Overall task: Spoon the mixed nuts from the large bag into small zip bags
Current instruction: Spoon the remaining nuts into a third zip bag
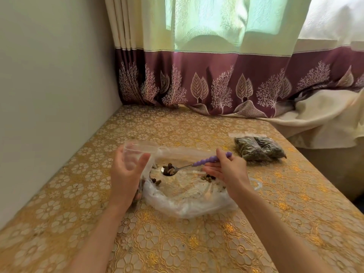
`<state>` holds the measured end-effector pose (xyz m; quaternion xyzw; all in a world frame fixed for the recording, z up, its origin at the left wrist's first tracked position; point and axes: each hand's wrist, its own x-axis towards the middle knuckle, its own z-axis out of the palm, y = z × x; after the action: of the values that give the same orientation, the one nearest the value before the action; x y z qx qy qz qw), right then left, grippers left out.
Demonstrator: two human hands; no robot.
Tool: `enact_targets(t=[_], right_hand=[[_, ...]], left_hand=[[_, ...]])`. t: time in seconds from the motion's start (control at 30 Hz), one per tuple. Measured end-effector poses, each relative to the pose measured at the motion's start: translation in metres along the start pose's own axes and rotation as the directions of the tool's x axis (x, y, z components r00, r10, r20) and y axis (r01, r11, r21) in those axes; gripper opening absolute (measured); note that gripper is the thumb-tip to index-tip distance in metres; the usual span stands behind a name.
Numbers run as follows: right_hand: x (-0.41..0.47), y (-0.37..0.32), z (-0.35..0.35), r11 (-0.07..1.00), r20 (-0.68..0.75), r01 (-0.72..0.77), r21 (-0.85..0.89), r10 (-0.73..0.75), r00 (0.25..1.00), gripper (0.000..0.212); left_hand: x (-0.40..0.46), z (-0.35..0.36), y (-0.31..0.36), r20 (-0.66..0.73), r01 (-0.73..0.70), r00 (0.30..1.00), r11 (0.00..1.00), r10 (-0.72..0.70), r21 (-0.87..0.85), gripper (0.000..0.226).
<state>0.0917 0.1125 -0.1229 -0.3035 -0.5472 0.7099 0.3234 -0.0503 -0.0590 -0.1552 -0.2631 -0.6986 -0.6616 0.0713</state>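
Table [197,243] – gold floral cover. Large bag [187,198] mid-table, slumped open, nearly empty – few nuts left. 2 filled zip bags [259,147] near the right edge, so mostly done. Left hand [126,174] grips an open small zip bag [136,152] upright. Right hand [228,170] fingers clamped on spoon [197,163], loaded, beside its mouth.

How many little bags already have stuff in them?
2 that I can see. Both filled zip bags lie together on the table, far right, one overlapping the other. The small bag in the left hand looks empty. More could be hidden underneath.
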Motion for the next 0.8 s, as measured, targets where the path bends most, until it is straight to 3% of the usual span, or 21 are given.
enact_targets(t=[0.2, 0.37, 0.5, 0.67, 0.8], right_hand=[[0.004, -0.036, 0.011, 0.976, -0.05, 0.209, 0.059, -0.206, 0.977, 0.038], [-0.001, -0.048, 0.033, 0.946, 0.029, 0.308, 0.1, -0.312, 0.949, 0.04], [-0.009, -0.044, 0.048, 0.924, 0.14, 0.374, 0.085, -0.383, 0.913, 0.036], [-0.015, -0.035, 0.057, 0.844, 0.285, 0.534, 0.049, -0.525, 0.802, 0.032], [-0.015, -0.034, 0.056, 0.829, 0.35, 0.555, 0.068, -0.541, 0.765, 0.027]], left_hand=[[-0.001, 0.0, 0.001, 0.039, -0.018, 0.999, 1.0, 0.017, 0.021, 0.096], [-0.001, 0.001, 0.001, 0.037, -0.03, 0.999, 0.999, 0.029, 0.022, 0.068], [0.0, 0.001, -0.002, 0.025, -0.025, 0.999, 1.0, 0.025, -0.015, 0.078], [0.001, 0.002, -0.001, -0.013, -0.014, 1.0, 0.999, 0.013, -0.043, 0.082], [0.001, 0.002, -0.003, -0.021, 0.012, 1.0, 0.996, -0.014, -0.09, 0.087]])
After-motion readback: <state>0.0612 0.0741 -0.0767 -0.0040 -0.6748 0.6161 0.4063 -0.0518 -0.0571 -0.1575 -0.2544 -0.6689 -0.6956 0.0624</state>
